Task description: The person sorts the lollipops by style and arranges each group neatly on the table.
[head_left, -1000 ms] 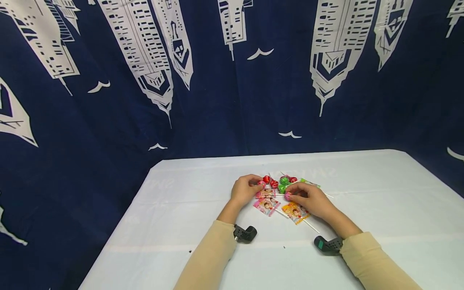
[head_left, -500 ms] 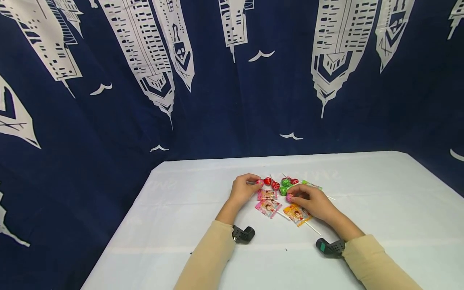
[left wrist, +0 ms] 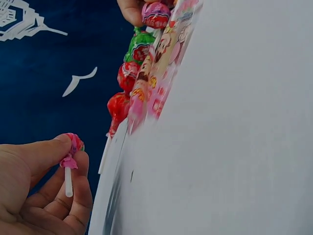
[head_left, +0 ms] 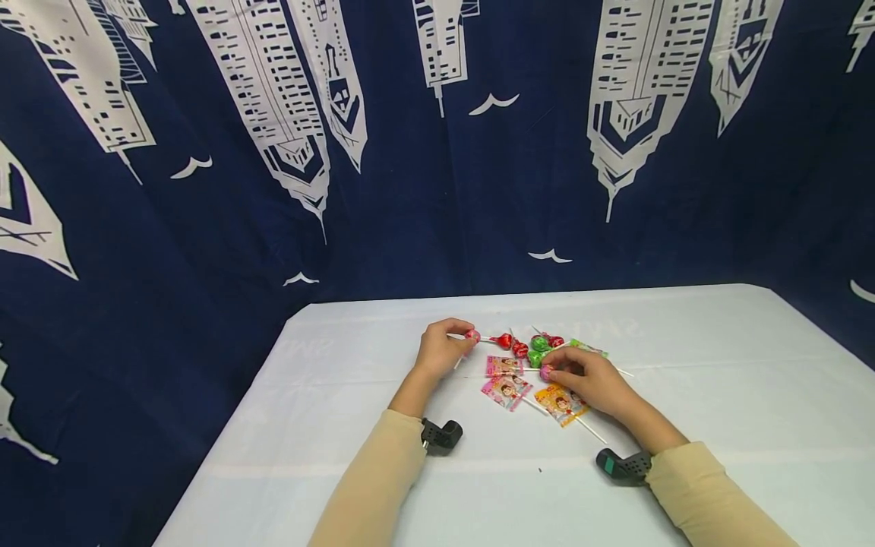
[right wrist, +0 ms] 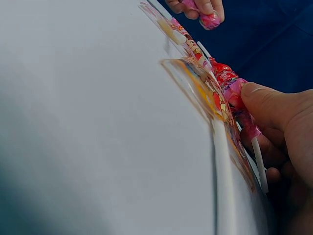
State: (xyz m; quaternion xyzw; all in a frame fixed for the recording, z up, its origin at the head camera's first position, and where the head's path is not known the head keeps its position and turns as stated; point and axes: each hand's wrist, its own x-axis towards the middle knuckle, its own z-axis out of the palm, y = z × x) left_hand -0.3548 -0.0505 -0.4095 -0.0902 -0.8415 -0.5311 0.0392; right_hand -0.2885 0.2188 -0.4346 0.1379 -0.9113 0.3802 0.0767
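My left hand (head_left: 440, 348) pinches a small pink-wrapped lollipop (head_left: 472, 335) between thumb and fingers, lifted a little left of the pile; the left wrist view shows the same lollipop (left wrist: 72, 145) with its white stick down in my fingers. My right hand (head_left: 588, 378) pinches another pink lollipop (head_left: 545, 371) at the pile's right side, and its pink head (right wrist: 235, 93) and white stick show under my thumb in the right wrist view. Between my hands lie red lollipops (head_left: 511, 344), green lollipops (head_left: 538, 348) and flat picture-wrapped lollipops (head_left: 506, 389) on the white table (head_left: 718, 380).
A dark blue curtain with white building prints (head_left: 383, 152) hangs right behind the table. The table's left edge (head_left: 225, 433) runs near my left arm. An orange flat-wrapped lollipop (head_left: 560, 401) lies beside my right hand.
My left hand has drawn leftward away from the pile, carrying its pink lollipop. My right hand has stayed in place on its lollipop.
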